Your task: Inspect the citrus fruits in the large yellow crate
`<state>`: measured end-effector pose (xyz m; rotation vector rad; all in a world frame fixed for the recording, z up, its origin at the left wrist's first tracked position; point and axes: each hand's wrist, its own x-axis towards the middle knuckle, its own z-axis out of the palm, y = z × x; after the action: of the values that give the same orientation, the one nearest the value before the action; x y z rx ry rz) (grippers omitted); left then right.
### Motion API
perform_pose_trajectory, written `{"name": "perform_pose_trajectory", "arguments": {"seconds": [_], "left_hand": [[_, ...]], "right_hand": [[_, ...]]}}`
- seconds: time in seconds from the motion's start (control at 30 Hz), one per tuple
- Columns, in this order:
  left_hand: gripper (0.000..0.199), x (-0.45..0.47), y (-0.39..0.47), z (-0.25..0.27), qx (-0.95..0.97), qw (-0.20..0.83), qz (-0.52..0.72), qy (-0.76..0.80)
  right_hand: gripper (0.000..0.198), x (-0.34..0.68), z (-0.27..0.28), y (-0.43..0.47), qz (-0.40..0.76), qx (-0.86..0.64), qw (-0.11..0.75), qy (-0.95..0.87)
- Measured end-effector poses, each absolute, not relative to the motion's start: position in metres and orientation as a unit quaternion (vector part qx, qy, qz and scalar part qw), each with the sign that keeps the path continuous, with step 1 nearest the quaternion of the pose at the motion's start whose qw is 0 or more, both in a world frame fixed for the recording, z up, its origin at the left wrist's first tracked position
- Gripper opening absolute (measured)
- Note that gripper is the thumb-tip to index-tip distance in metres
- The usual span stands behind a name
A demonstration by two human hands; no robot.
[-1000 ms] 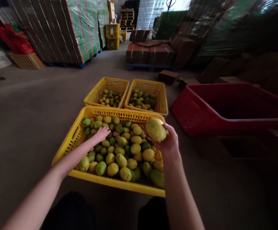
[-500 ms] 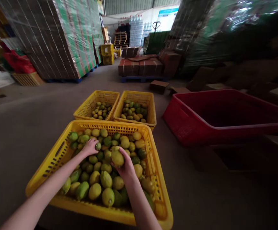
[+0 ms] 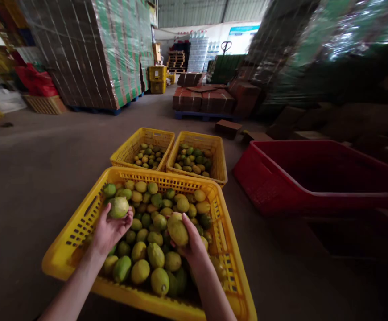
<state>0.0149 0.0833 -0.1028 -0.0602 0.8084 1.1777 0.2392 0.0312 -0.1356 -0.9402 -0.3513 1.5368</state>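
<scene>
Over the left part of a large yellow plastic crate, my left hand is turned palm up, its fingers around a yellow-green lemon. My right hand grips a larger yellowish lemon above the crate's middle right, thumb on its upper side. Below both hands the crate is filled with several loose lemons, some yellow and some green. The right hand's fingertips are mostly hidden behind its lemon.
Behind the crate stand two smaller yellow crates holding lemons. A red tub is at the right. Farther back are flattened cartons on a blue pallet, a wrapped stack of boxes and a pallet jack handle.
My left hand has come up and nearer from among the lemons, rolling palm up with a lemon in it. The right hand still holds its lemon. The whole view has shifted slightly.
</scene>
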Motion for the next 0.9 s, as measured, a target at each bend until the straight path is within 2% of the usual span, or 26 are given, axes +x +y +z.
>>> {"name": "perform_pose_trajectory", "arguments": {"seconds": [0.1, 0.2, 0.37, 0.5, 0.57, 0.67, 0.77, 0.9], "left_hand": [[0.040, 0.013, 0.076, -0.094, -0.052, 0.765, 0.514, 0.384], [0.035, 0.017, 0.073, -0.093, -0.046, 0.765, 0.506, 0.395], [0.034, 0.030, 0.068, -0.100, 0.123, 0.730, 0.507, 0.442], [0.041, 0.036, 0.061, -0.102, 0.276, 0.649, 0.549, 0.449], [0.038, 0.036, 0.058, -0.104, 0.308, 0.624, 0.548, 0.463], [0.039, 0.034, 0.057, -0.112, 0.320, 0.605, 0.542, 0.487], [0.040, 0.031, 0.061, -0.117, 0.317, 0.591, 0.553, 0.494], [0.043, 0.029, 0.067, -0.115, 0.277, 0.627, 0.550, 0.478]], "right_hand": [[0.046, 0.229, -0.124, 0.030, 0.653, -0.447, 0.601, -0.119], [0.043, 0.214, -0.110, 0.030, 0.659, -0.426, 0.617, -0.065], [0.045, 0.191, -0.088, 0.028, 0.680, -0.387, 0.618, -0.075], [0.066, 0.183, -0.086, 0.025, 0.681, -0.374, 0.607, -0.166], [0.078, 0.182, -0.088, 0.023, 0.691, -0.365, 0.588, -0.207], [0.085, 0.181, -0.090, 0.022, 0.686, -0.387, 0.567, -0.242], [0.082, 0.181, -0.092, 0.023, 0.680, -0.413, 0.538, -0.278], [0.055, 0.179, -0.102, 0.028, 0.633, -0.471, 0.528, -0.314]]}}
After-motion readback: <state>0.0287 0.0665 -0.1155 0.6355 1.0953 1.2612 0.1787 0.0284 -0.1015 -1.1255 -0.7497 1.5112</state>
